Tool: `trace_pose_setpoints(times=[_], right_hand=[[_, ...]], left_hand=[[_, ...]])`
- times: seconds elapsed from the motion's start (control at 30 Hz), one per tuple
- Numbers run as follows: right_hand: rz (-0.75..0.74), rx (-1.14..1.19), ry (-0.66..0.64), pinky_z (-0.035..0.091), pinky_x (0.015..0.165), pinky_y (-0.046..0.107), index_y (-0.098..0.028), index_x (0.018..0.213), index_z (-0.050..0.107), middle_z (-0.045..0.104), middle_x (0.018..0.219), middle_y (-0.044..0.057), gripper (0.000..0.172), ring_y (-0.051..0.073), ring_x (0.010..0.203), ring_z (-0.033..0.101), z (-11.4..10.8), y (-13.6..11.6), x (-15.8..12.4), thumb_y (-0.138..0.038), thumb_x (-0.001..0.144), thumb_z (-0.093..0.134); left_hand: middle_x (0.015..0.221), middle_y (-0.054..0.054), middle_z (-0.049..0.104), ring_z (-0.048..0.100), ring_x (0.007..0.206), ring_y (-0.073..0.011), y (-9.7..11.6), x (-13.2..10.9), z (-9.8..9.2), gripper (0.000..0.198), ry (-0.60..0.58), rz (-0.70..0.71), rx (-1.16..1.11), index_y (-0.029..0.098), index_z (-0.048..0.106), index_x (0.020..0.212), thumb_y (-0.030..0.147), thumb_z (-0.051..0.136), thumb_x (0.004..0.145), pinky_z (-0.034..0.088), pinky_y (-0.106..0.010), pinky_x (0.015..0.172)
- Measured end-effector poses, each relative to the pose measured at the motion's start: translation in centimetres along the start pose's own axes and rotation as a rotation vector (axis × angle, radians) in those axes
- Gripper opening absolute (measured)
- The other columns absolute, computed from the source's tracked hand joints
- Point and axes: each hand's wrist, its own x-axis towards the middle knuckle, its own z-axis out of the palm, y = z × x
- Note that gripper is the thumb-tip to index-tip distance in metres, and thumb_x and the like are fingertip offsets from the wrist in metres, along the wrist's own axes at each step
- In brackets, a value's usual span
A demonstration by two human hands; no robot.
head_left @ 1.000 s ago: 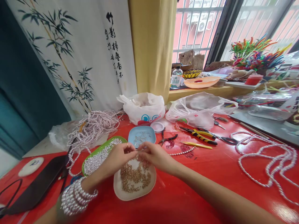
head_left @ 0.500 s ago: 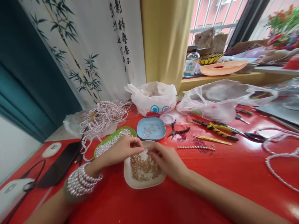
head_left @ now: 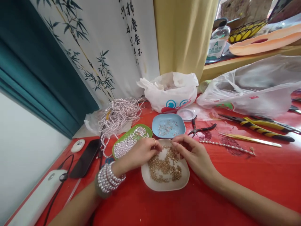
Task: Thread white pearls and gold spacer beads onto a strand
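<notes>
A cream dish (head_left: 164, 187) of small gold beads (head_left: 164, 166) stands between my hands. My left hand (head_left: 143, 153), with several strands of pearly beads (head_left: 108, 178) round its wrist, reaches over the dish's left side. Its fingers are bent together at the gold beads, and what they grip, if anything, is hidden. Over the far right rim, my right hand (head_left: 194, 152) pinches thumb and forefinger together; anything between them is too small to make out. Just behind are a green tray (head_left: 150, 131) of pearly beads (head_left: 128, 146) and a blue tray (head_left: 156, 128) with small thin metal pieces.
Small black-handled pliers (head_left: 196, 129), gold tweezers (head_left: 251, 139), yellow-black pliers (head_left: 265, 128) and a short beaded strand (head_left: 227, 145) lie at right. Plastic bags (head_left: 172, 91) stand behind. Heaped bead strings (head_left: 119, 114), a phone (head_left: 86, 160) and a cabled white device (head_left: 37, 201) are at left.
The camera view has turned left and come closer, so the table things sit further right. My left fingers have dipped toward the gold beads; my right fingers have shifted to the dish's far edge.
</notes>
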Motion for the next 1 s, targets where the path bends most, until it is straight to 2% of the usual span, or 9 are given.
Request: trace_pose_setpoints(times=[0.3, 0.47, 0.77, 0.83, 0.9, 1.0], right_hand=[[-0.004, -0.024, -0.007, 0.04, 0.05, 0.023, -0.019, 0.075, 0.053, 0.051, 0.065, -0.001, 0.013, 0.011, 0.055, 0.047, -0.1, 0.0, -0.2, -0.031, 0.079, 0.05], [-0.016, -0.033, -0.01, 0.039, 0.05, 0.022, -0.02, 0.074, 0.053, 0.052, 0.065, -0.001, 0.013, 0.012, 0.057, 0.047, 0.0, 0.1, -0.2, -0.031, 0.079, 0.05], [-0.018, -0.003, 0.0, 0.04, 0.051, 0.023, -0.019, 0.073, 0.054, 0.052, 0.064, -0.001, 0.011, 0.011, 0.056, 0.047, 0.0, -0.1, -0.3, -0.029, 0.079, 0.05], [-0.027, -0.005, -0.002, 0.04, 0.051, 0.023, -0.019, 0.073, 0.053, 0.052, 0.065, -0.001, 0.011, 0.011, 0.056, 0.047, 0.0, -0.1, -0.3, -0.027, 0.079, 0.05], [-0.051, -0.019, -0.005, 0.039, 0.051, 0.023, -0.02, 0.072, 0.053, 0.053, 0.065, -0.001, 0.011, 0.011, 0.057, 0.048, 0.0, -0.2, -0.3, -0.026, 0.08, 0.049], [-0.135, -0.072, -0.007, 0.04, 0.053, 0.024, -0.02, 0.072, 0.053, 0.054, 0.067, 0.0, 0.011, 0.012, 0.059, 0.05, 0.0, -0.4, -0.5, -0.024, 0.081, 0.049]], left_hand=[[0.081, -0.004, 0.064, 0.055, 0.079, -0.0198, 0.5, 0.2, 1.5, 0.012, -0.001, 0.079, 0.177, 0.019, 0.064, 0.077, 0.012, 0.054, 0.076, 0.042, -0.033, 0.072], [0.081, -0.003, 0.062, 0.055, 0.079, -0.0193, 0.6, 0.1, 1.9, 0.012, 0.01, 0.11, 0.189, 0.02, 0.062, 0.078, 0.013, 0.053, 0.077, 0.042, -0.032, 0.07], [0.077, -0.003, 0.059, 0.052, 0.075, -0.019, 1.0, 0.3, 1.9, 0.004, -0.029, 0.07, 0.227, 0.019, 0.057, 0.074, 0.018, 0.054, 0.076, 0.039, -0.03, 0.066], [0.078, -0.003, 0.058, 0.051, 0.078, -0.019, 1.0, 0.2, 1.9, 0.005, -0.021, 0.055, 0.176, 0.019, 0.055, 0.074, 0.018, 0.052, 0.078, 0.039, -0.031, 0.069], [0.078, -0.003, 0.058, 0.051, 0.078, -0.0181, 1.2, 0.1, 1.8, 0.008, 0.012, 0.002, 0.032, 0.018, 0.055, 0.075, 0.019, 0.049, 0.08, 0.039, -0.031, 0.071], [0.076, -0.002, 0.057, 0.053, 0.072, -0.0145, 1.4, 0.2, 1.6, 0.007, 0.058, -0.165, -0.385, 0.017, 0.055, 0.077, 0.022, 0.051, 0.079, 0.041, -0.027, 0.065]])
